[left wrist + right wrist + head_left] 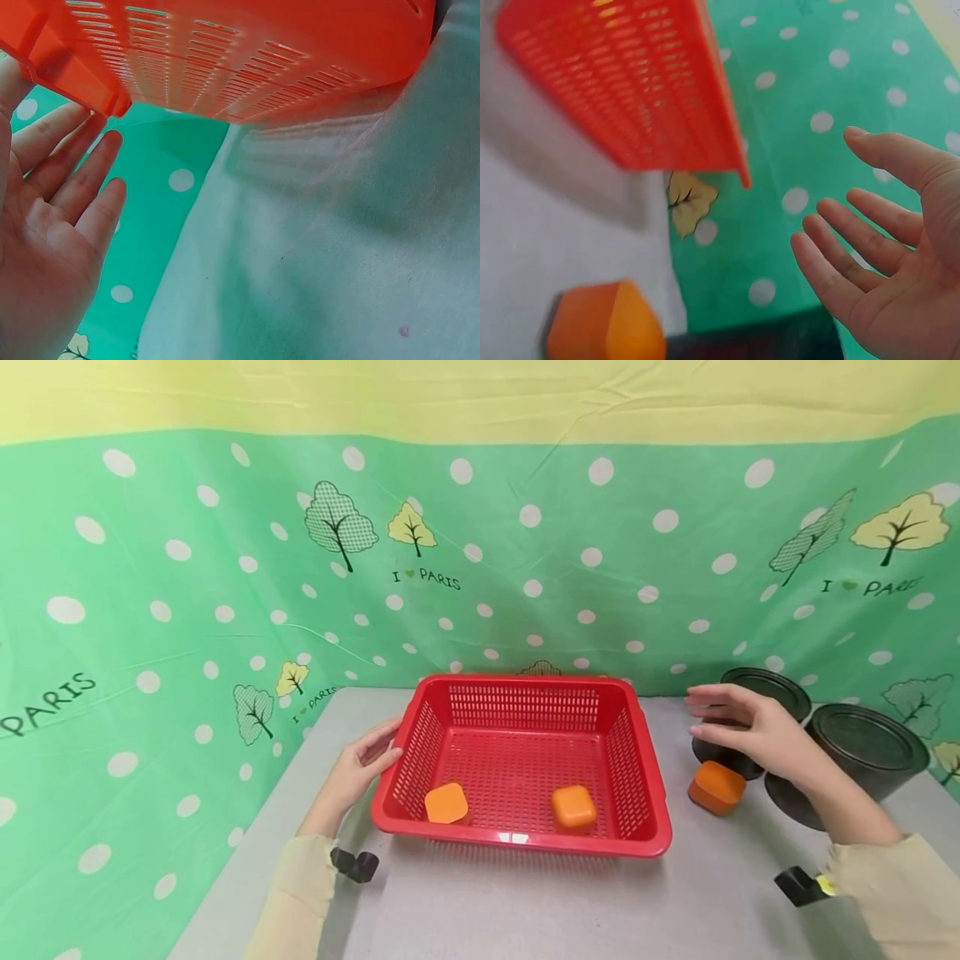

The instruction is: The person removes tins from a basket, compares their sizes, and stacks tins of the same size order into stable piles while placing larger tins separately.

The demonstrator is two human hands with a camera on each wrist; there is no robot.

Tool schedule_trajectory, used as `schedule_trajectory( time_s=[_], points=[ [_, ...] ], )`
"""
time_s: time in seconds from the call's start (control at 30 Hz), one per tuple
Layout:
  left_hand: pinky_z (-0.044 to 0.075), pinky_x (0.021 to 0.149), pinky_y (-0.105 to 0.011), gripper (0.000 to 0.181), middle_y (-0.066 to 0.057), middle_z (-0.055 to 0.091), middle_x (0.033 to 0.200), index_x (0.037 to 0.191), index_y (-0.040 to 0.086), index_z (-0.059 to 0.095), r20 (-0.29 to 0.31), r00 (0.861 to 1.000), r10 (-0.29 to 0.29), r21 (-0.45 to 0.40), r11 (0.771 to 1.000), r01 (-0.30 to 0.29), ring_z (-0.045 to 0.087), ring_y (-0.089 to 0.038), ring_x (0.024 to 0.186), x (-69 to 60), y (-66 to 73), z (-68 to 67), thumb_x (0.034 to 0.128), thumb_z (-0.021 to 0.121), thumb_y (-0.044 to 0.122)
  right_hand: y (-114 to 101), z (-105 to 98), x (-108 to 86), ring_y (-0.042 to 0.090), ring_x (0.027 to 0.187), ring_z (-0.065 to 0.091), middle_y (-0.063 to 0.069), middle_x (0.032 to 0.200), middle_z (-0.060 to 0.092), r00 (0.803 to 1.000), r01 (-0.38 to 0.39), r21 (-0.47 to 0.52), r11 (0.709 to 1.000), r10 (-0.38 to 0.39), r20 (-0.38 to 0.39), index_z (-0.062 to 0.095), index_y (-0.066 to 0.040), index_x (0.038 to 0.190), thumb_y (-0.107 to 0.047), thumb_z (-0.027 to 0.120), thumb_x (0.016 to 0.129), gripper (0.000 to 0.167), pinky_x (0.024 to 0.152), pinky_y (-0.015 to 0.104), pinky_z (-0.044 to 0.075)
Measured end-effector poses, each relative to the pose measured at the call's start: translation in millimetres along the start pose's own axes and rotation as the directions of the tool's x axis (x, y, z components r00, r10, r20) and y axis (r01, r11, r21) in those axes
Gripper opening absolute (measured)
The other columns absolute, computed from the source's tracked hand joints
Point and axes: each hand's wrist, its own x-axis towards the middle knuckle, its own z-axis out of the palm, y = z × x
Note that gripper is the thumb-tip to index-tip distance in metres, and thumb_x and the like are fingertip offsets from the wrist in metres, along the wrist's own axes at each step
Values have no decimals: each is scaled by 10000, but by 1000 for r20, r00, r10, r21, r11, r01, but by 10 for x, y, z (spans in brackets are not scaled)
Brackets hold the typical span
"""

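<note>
A red plastic basket (pixel 517 841) with slotted walls stands on the table. My left hand (pixel 365 766) holds its left rim, thumb over the edge; in the left wrist view the fingers (pixel 90 176) reach below the rim. Inside the basket, an orange rounded block (pixel 447 803) lies near the front left and another orange block (pixel 573 808) near the front right. To the basket's right, a third orange block (pixel 717 787) rests on the table. My right hand (pixel 757 727) hovers above and behind that block, fingers extended, holding nothing.
Two black round containers stand at the table's right: one (pixel 772 685) partly hidden behind my right hand, the other (pixel 870 739) beyond my wrist. A green dotted cloth (pixel 510 610) hangs behind the grey table (pixel 480 910).
</note>
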Motion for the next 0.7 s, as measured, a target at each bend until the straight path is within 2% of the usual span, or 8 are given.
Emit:
schedule_trajectory(
  time_s=[0.1,0.17,0.23,0.37,0.5,0.6,0.7],
  points=[
    [383,1057,-74,551,-162,421,1566,1488,58,455,-1,1000,5,4,1000,-5,426,-331,1429,1,-14,1,977,636,157,-116,43,97,-191,997,566,-73,1238,660,1000,25,13,1000,-25,7,529,-29,1378,-201,716,923,521,780,60,524],
    [384,1057,-74,550,-162,420,1567,1488,56,455,0,1000,8,3,1000,-8,423,-334,1430,1,-16,1,977,635,155,-193,72,167,-186,1008,565,101,1304,642,999,29,27,999,-30,20,519,-35,1392,-203,710,928,529,784,75,532],
    [386,1051,-69,553,-160,420,1568,1489,60,454,0,1000,7,4,1000,-7,421,-336,1430,3,-19,-1,977,636,161,-277,107,235,-187,1008,560,204,1342,607,999,33,48,998,-35,36,509,-35,1401,-202,703,933,533,788,93,542],
    [396,1032,-59,553,-159,422,1567,1491,66,453,2,1000,3,7,1000,-3,421,-348,1427,6,-24,-9,979,635,169,-442,207,379,-145,1025,575,194,1358,603,997,41,89,995,-46,56,521,-47,1392,-211,704,934,520,806,120,554],
    [424,1013,-68,555,-158,422,1567,1495,74,450,5,1000,2,2,1000,-2,424,-356,1422,1,-25,-13,980,633,169,-592,330,534,132,1140,640,179,1356,607,995,67,139,988,-77,70,534,-52,1382,-202,709,930,507,829,130,557],
    [427,1010,-67,553,-160,423,1566,1492,70,453,3,1000,7,-8,1000,-7,431,-351,1419,-1,-22,-9,978,635,156,-684,434,651,341,1209,605,166,1356,601,992,74,176,982,-91,91,544,-60,1375,-202,713,926,500,847,128,548],
    [424,1012,-66,551,-163,423,1565,1491,68,455,4,1000,11,-10,1000,-11,434,-352,1421,2,-19,-3,976,636,150,-743,555,761,392,1240,593,175,1366,592,987,68,227,972,-98,125,540,-51,1377,-188,720,919,511,861,133,548]
  ],
)
